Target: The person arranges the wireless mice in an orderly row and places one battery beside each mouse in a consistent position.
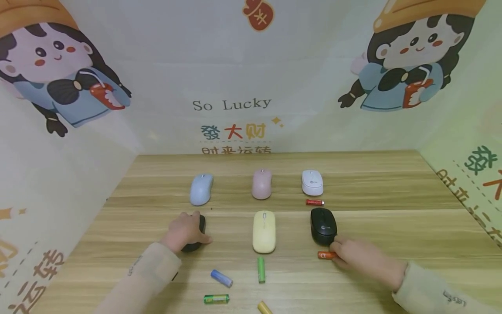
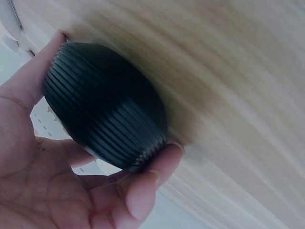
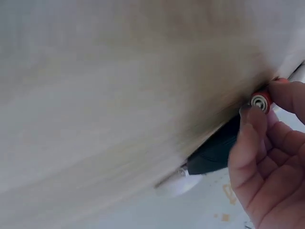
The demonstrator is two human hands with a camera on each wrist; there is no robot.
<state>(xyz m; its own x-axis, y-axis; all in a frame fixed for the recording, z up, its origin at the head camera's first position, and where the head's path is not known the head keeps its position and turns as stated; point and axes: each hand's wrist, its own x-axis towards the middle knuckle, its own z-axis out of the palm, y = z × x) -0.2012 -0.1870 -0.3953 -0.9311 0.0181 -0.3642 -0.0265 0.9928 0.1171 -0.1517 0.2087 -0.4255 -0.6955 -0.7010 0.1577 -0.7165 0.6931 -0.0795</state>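
Observation:
My left hand (image 1: pixel 183 231) grips a black computer mouse (image 1: pixel 191 247) at the table's left. In the left wrist view, thumb and fingers hold the opposite ends of that mouse (image 2: pixel 107 107), whose ribbed side faces the camera. On the right, my right hand (image 1: pixel 358 258) pinches an orange-red battery (image 1: pixel 325 255), one end of which is hidden by the fingers. That battery lies just in front of a second black mouse (image 1: pixel 323 226). In the right wrist view, the ringed end of the battery (image 3: pixel 260 102) shows between thumb and fingers.
A blue mouse (image 1: pixel 201 189), a pink mouse (image 1: pixel 262 184) and a white mouse (image 1: pixel 312 182) form the back row. A red battery (image 1: pixel 315 202) lies before the white one. A yellow mouse (image 1: pixel 264 232) sits centrally, with several batteries, including a green one (image 1: pixel 261 270), in front.

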